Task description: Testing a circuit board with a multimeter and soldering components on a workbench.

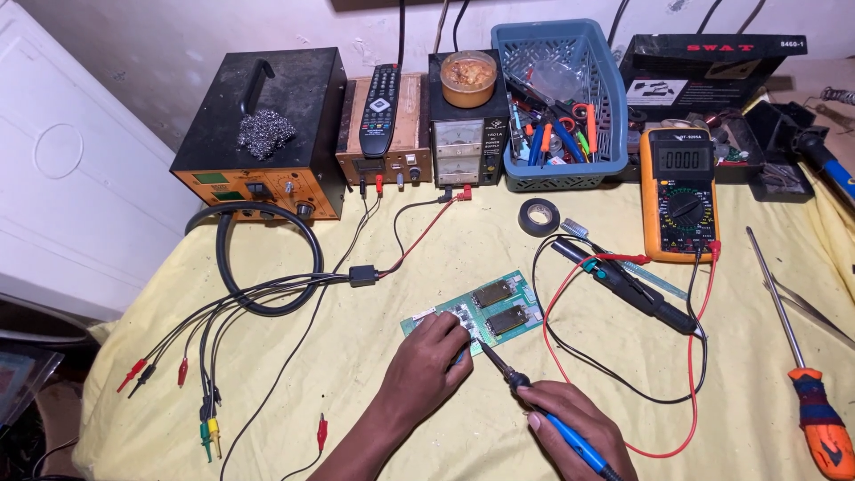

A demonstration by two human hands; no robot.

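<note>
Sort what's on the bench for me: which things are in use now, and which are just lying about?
In use:
left hand pressing on the circuit board
right hand holding the soldering iron, tip at the board

Lying about:
multimeter
tape roll
screwdriver
remote control
blue basket
clip leads

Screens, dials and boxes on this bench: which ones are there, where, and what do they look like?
Multimeter: right of centre, orange case, grey rectangular screen, round dial.
Power supply: back centre, black box, two pale meter windows.
Soldering station: back left, black top, orange front, small green displays.
Cardboard box: back right, flat, black with red lettering.
</note>
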